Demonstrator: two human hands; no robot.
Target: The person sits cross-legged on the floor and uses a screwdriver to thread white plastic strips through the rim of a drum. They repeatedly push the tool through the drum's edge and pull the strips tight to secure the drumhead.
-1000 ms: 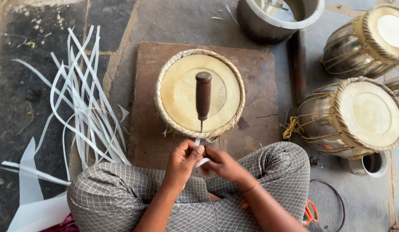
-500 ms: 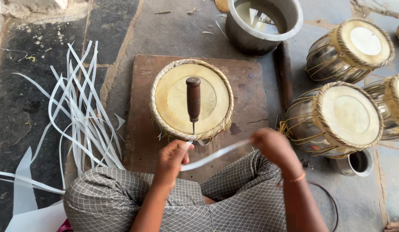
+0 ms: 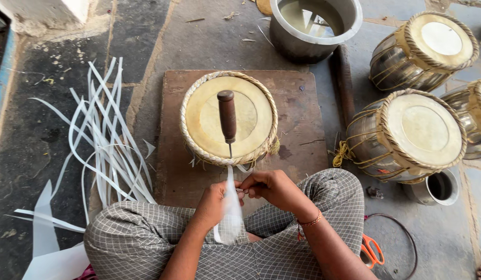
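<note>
We grip white strip [image 3: 231, 207] in both hands: left hand [image 3: 213, 203], right hand [image 3: 271, 187]. Strip long axis runs near-far, toward drum [image 3: 209, 116] just beyond.

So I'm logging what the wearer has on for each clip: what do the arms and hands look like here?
Both forearms are bare, with no sleeves or gloves in view. The left hand wears nothing. The right hand has a thin beaded bracelet of orange-gold tone at the wrist. No rings can be made out.
</note>
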